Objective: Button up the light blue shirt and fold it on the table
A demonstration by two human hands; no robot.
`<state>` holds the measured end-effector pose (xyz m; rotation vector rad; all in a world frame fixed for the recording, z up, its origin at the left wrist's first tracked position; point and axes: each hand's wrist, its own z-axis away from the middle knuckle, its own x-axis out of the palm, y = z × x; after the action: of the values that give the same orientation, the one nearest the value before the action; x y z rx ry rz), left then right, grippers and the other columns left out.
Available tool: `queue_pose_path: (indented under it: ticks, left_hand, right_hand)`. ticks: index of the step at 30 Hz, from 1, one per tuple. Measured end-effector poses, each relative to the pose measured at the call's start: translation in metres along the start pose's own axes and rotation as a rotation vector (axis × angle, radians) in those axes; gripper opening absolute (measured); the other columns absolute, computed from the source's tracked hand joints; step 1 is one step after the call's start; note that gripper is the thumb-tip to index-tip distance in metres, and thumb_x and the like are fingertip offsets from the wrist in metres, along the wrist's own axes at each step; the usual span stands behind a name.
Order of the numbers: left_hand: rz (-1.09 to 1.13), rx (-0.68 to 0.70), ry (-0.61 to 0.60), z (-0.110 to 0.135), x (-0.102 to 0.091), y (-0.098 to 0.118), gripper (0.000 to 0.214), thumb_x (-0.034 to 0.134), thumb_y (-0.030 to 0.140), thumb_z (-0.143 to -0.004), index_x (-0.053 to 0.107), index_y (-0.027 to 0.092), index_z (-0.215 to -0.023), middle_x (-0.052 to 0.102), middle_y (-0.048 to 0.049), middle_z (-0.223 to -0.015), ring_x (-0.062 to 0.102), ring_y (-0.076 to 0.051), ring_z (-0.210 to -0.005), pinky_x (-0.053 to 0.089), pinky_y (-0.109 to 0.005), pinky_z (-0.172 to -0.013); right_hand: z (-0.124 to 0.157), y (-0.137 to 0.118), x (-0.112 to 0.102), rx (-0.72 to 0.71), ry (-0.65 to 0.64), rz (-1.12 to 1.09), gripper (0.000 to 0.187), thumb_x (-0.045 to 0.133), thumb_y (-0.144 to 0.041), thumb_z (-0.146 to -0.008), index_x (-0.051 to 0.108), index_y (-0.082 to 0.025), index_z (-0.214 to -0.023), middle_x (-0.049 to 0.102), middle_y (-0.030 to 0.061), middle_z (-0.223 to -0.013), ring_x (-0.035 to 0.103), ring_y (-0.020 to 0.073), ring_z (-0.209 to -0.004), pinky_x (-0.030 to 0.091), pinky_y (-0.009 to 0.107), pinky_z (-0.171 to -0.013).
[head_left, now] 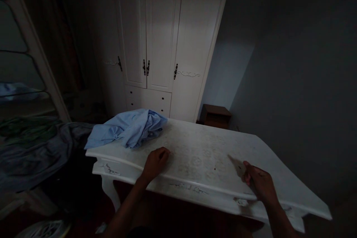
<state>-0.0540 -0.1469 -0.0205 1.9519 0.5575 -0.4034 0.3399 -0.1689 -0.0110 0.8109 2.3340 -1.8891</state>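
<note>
My left hand point(156, 161) rests at the near edge of a white table point(195, 134), its fingers curled into a loose fist with nothing showing in them. To the right, my right hand point(260, 183) is over the same edge, thumb and fingers drawn together. A grey, pointed patch point(236, 164) lies at its fingertips; I cannot tell whether it is a shadow or something thin held there. Nearest to my left hand, beyond it, a crumpled light blue cloth garment point(131, 126) is heaped on the table's far left corner, partly hanging over the side.
A white wardrobe point(163, 37) with dark handles stands behind the table. A small brown cabinet point(216, 115) sits by the wall at the right. Dark clothes point(36, 156) are piled at the left. A round, pale object point(43, 228) is on the floor at the lower left.
</note>
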Motion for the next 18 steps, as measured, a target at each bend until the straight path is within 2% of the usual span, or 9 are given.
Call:
queue_pose_path:
  ticks: [5, 10, 13, 18]
  left_hand:
    - [-0.029, 0.002, -0.016, -0.0005, 0.0011, -0.0019, 0.031, 0.041, 0.034, -0.089, 0.066, 0.019, -0.083, 0.069, -0.0037, -0.077, 0.063, -0.018, -0.072, 0.045, -0.027, -0.069]
    - [-0.194, 0.046, -0.017, 0.0015, 0.0076, -0.0012, 0.028, 0.042, 0.03, -0.09, 0.068, 0.019, -0.087, 0.071, -0.0065, -0.091, 0.064, -0.019, -0.085, 0.045, -0.03, -0.079]
    - [-0.215, 0.048, -0.022, 0.0017, 0.0087, -0.0002, 0.027, 0.043, 0.029, -0.091, 0.068, 0.019, -0.087, 0.071, -0.0069, -0.091, 0.064, -0.019, -0.086, 0.046, -0.03, -0.079]
    - [-0.203, 0.062, -0.007, 0.0032, 0.0066, 0.0024, 0.024, 0.045, 0.026, -0.09, 0.068, 0.019, -0.086, 0.071, -0.0061, -0.089, 0.065, -0.018, -0.084, 0.047, -0.029, -0.078]
  right_hand:
    - [0.0017, -0.0033, -0.0025, 0.002, -0.018, 0.061, 0.06, 0.057, -0.07, -0.073, 0.052, -0.02, -0.041, 0.055, 0.003, -0.043, 0.052, 0.0151, -0.046, 0.043, 0.025, -0.052]
    - [0.0019, -0.0029, -0.0064, 0.001, 0.006, 0.113, 0.057, 0.056, -0.069, -0.071, 0.053, -0.021, -0.041, 0.058, 0.0043, -0.047, 0.056, 0.017, -0.05, 0.044, 0.025, -0.05]
    - [0.0003, -0.0024, -0.0072, -0.01, 0.03, 0.162, 0.057, 0.055, -0.07, -0.069, 0.052, -0.022, -0.038, 0.059, 0.0049, -0.047, 0.056, 0.018, -0.047, 0.043, 0.026, -0.046]
    - [-0.001, -0.0079, -0.0092, -0.085, -0.009, 0.228, 0.06, 0.048, -0.074, -0.067, 0.053, -0.023, -0.036, 0.062, 0.0064, -0.051, 0.06, 0.0203, -0.048, 0.047, 0.027, -0.047]
